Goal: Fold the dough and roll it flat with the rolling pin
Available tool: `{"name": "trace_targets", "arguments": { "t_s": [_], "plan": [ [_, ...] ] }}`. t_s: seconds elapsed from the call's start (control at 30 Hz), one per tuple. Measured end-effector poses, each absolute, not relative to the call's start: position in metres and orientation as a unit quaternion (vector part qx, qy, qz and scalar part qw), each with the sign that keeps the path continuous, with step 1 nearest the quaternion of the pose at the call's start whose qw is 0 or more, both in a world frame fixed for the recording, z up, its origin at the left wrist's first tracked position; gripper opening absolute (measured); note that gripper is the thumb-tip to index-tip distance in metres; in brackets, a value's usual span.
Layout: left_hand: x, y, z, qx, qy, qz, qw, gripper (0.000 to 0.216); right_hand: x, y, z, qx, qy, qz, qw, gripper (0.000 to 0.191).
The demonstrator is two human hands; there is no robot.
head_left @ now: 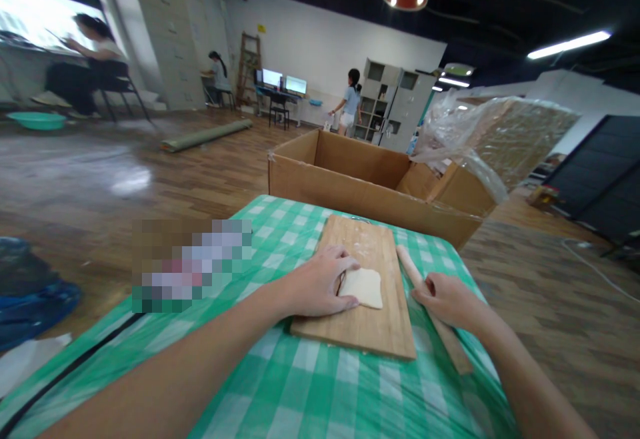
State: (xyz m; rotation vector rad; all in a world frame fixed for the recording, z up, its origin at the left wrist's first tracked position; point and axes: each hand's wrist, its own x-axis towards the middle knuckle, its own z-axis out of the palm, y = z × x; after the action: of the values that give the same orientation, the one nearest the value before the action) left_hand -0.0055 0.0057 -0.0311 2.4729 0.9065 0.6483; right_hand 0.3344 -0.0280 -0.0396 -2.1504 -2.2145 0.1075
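Note:
A flat pale piece of dough [365, 287] lies on a wooden cutting board [367, 329] set on a green-and-white checked tablecloth [280, 385]. My left hand [320, 285] rests on the board with its fingers stretched out, touching the dough's left edge. To the right of the board lies a wooden rolling pin [411, 269]. My right hand [447, 299] lies on top of the pin, fingers curled over its middle.
An open cardboard box [350, 179] stands just behind the table, with a plastic-wrapped bundle [500, 135] at its right. A blurred patch [190, 265] covers part of the table's left side. Three people are far off across the wooden floor.

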Motion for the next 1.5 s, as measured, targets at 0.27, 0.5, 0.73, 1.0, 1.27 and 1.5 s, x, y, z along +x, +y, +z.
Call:
{"name": "trace_targets", "arguments": {
  "t_s": [0.27,0.5,0.73,1.0,1.27,1.5],
  "plan": [
    [0.000,0.007,-0.021,0.842,0.352,0.366,0.183,0.036,0.307,-0.034,-0.025,-0.631,-0.754,-0.009,0.183,0.027],
    [0.006,-0.005,-0.014,0.855,0.344,0.384,0.065,0.027,0.255,-0.055,-0.019,-0.505,-0.852,-0.020,0.137,0.031],
    [0.009,0.003,-0.030,0.875,0.422,0.228,0.059,0.035,0.249,-0.055,-0.020,-0.498,-0.857,-0.036,0.131,0.030],
    [0.009,0.018,-0.044,0.880,0.434,0.191,-0.022,0.039,0.262,-0.048,-0.028,-0.572,-0.808,-0.073,0.118,0.043],
    [0.015,0.016,-0.042,0.882,0.424,0.193,-0.067,0.041,0.249,-0.046,-0.026,-0.611,-0.779,-0.099,0.104,0.052],
    [0.005,-0.006,-0.046,0.889,0.431,0.137,-0.076,0.056,0.245,-0.066,-0.033,-0.593,-0.791,-0.074,0.129,0.053]
  ]
}}
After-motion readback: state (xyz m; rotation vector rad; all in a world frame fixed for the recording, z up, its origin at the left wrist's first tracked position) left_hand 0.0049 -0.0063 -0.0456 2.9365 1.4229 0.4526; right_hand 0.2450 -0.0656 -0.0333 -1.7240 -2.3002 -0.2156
